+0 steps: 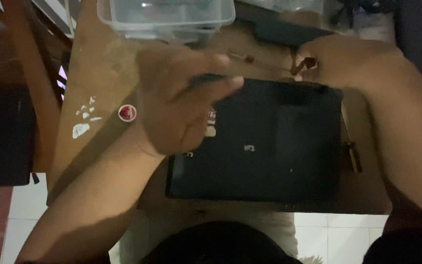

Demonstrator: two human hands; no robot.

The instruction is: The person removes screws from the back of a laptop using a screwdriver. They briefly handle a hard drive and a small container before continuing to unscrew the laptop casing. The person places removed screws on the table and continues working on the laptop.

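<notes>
Lying flat on the wooden tabletop (98, 73), a closed black laptop (260, 142) fills the middle of the view, its near edge reaching almost to the tabletop's front edge. Its dark surface is smooth and matte, with a small pale mark near the centre and a few small stickers near the left side, partly covered by the left hand (181, 98). That left hand hovers over the laptop's far-left corner, its fingers loosely bent and blurred; whether they pinch anything cannot be told. The right hand (343, 61) sits at the laptop's far-right corner, closed around a screwdriver with a dark red handle (307, 63). A thin rod with a reddish piece (242, 57) lies between the two hands, just beyond the laptop's far edge. Another screwdriver (351, 151) rests on the tabletop just beside the laptop's right edge. A clear plastic container (167, 17) stands at the far side, and a small round red-and-white cap (127, 113) lies left of the laptop, near white paint flecks (84, 122).
</notes>
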